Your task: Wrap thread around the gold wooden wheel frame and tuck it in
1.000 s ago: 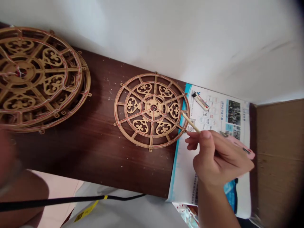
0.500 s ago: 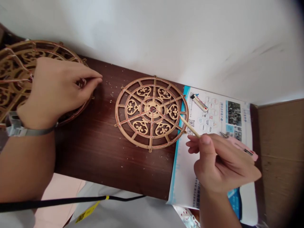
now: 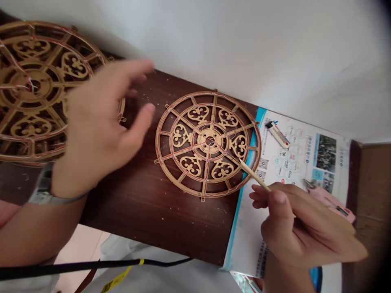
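Observation:
A round openwork wooden frame point(image 3: 209, 140) with thin red and white wires along its rings lies on the dark tabletop, its right edge over a printed sheet. My right hand point(image 3: 305, 219) pinches a thin pointed wooden stick point(image 3: 255, 176), whose tip is at the frame's right side, by a spoke. Slightly blurred, my left hand point(image 3: 106, 122) hovers left of this frame with thumb and fingers apart and nothing between them. Behind it, partly covered, is a larger stack of similar round frames point(image 3: 33, 126) with wires at the centre.
On the printed sheet point(image 3: 238, 244) lie a small white tube-like item point(image 3: 277, 135) and a pink cutter point(image 3: 331, 201). A pale wall rises behind the dark table point(image 3: 137, 203). A black strap point(image 3: 76, 266) with a yellow tag crosses the lower left. Small crumbs dot the tabletop.
My left hand has opened from a pinch and moved right, towards the smaller frame. The whole view has shifted somewhat. The stick remains in my right hand, its tip still at the frame.

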A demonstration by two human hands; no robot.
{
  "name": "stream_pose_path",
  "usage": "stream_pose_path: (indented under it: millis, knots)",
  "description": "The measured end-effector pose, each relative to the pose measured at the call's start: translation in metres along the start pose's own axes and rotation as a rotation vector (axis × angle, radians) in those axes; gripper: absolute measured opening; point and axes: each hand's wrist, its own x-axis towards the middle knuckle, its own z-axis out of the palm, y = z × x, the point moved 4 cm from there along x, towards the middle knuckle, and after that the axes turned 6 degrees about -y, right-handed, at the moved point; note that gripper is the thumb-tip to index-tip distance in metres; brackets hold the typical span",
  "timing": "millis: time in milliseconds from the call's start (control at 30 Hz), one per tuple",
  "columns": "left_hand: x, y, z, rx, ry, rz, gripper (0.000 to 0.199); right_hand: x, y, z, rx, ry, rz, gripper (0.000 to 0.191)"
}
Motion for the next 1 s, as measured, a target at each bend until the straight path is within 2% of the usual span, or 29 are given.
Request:
stream_pose_path:
  millis: [100, 233, 400, 800, 1000]
  knots:
    - [-0.008, 0.0, 0.026, 0.09, -0.15, 0.134, 0.055, -0.001, 0.003, 0.002, 0.011, -0.021, 0.014, 0.017]
    - [-0.016, -0.012, 0.045, 0.138, -0.268, 0.122, 0.056, -0.004, 0.006, 0.006, 0.069, -0.046, 0.017, 0.013]
    - [-0.017, -0.017, 0.045, 0.098, -0.309, 0.127, 0.065, -0.006, 0.007, 0.01, 0.098, -0.105, 0.02, 0.018]
    - [-0.018, -0.022, 0.042, 0.033, -0.339, 0.052, 0.07, -0.004, 0.005, 0.006, 0.071, -0.106, 0.027, 0.016]
    - [-0.018, -0.031, 0.048, 0.023, -0.384, 0.034, 0.074, 0.002, 0.015, 0.013, 0.026, -0.12, 0.18, 0.01]
